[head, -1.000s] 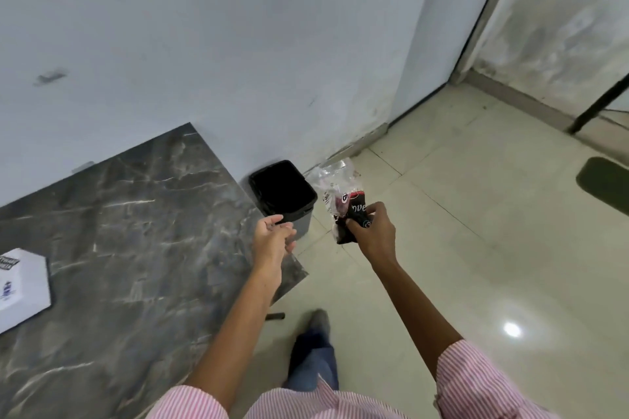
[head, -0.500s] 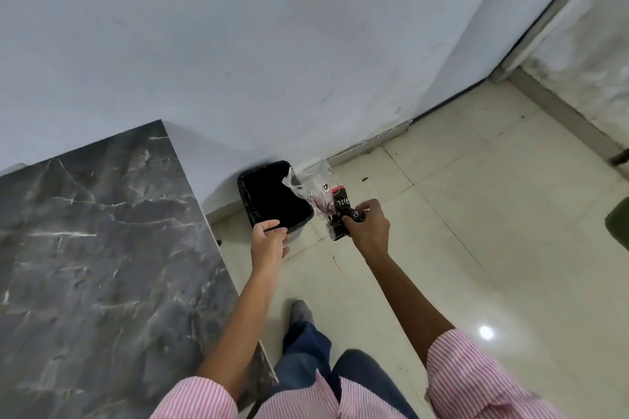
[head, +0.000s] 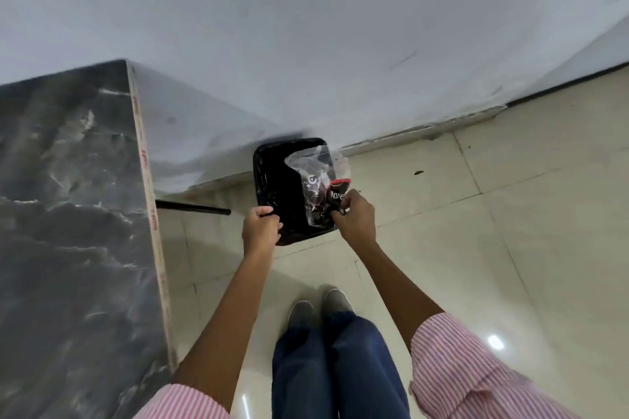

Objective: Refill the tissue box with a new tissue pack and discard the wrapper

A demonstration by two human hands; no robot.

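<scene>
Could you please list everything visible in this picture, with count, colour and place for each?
Bin: one, black with a black liner, on the floor against the wall.
Wrapper: one, clear plastic with dark print, held over the bin's right side.
Table: one, dark grey marble top, left.
Table leg: one, black, under the table edge.
Wall: one, white, behind.
Floor: cream tiles, right and below.
Shoes: two, grey, bottom centre.
Left hand: on the bin's near rim.
Right hand: grip on the wrapper.
</scene>
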